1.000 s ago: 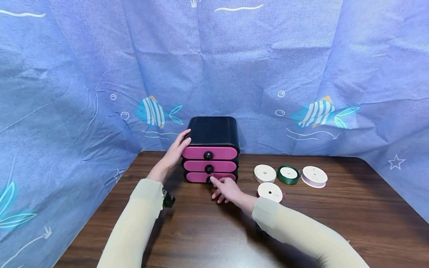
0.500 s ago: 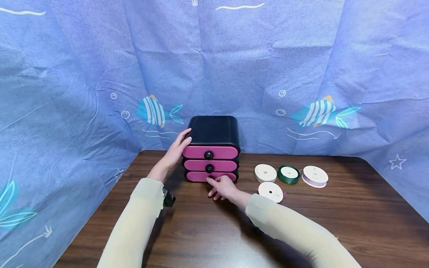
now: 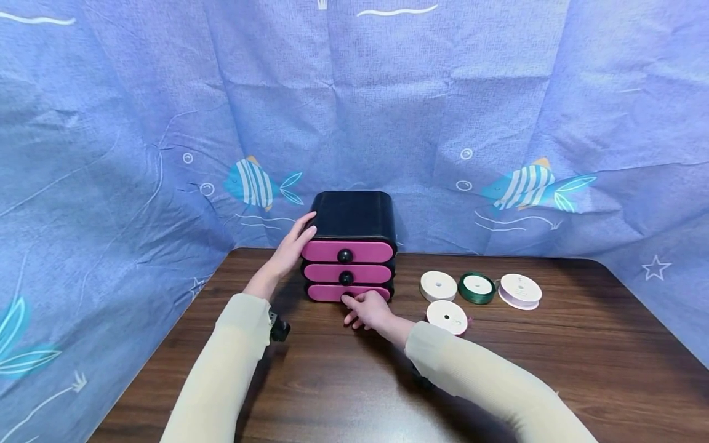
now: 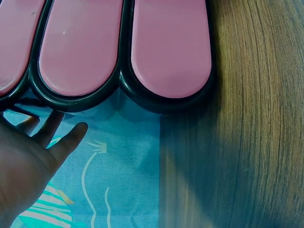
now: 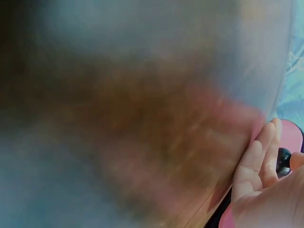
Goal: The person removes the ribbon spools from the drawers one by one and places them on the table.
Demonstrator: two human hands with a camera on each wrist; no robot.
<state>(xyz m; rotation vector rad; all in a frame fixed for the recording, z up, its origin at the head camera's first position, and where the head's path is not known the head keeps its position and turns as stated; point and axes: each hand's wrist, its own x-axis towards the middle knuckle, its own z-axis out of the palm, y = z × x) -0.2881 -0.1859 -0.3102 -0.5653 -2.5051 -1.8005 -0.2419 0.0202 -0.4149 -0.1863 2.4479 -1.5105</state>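
A small black cabinet [image 3: 352, 215] with three pink drawer fronts stands toward the back of the table. Each of the upper two drawers shows a round black knob at its middle. My left hand [image 3: 286, 253] rests along the cabinet's left side, its fingers extended, the tips near the top edge. In the left wrist view, spread fingers [image 4: 69, 142] lie along the black frame's side. At the bottom drawer [image 3: 327, 293], my right hand [image 3: 372, 309] pinches the drawer knob [image 5: 283, 162] between thumb and fingers. From the head camera, that hand mostly covers this knob.
Right of the cabinet lie several ribbon spools: a white one [image 3: 438, 287], a green one [image 3: 477, 289], a pale lilac one [image 3: 519, 291] and, nearer, a white-faced one [image 3: 446, 317]. A blue fish-print cloth [image 3: 421, 123] hangs behind the brown wooden table [image 3: 310, 375].
My right hand has shifted slightly left onto the bottom drawer's knob and then stays there. The left hand, the cabinet and the spools keep their places.
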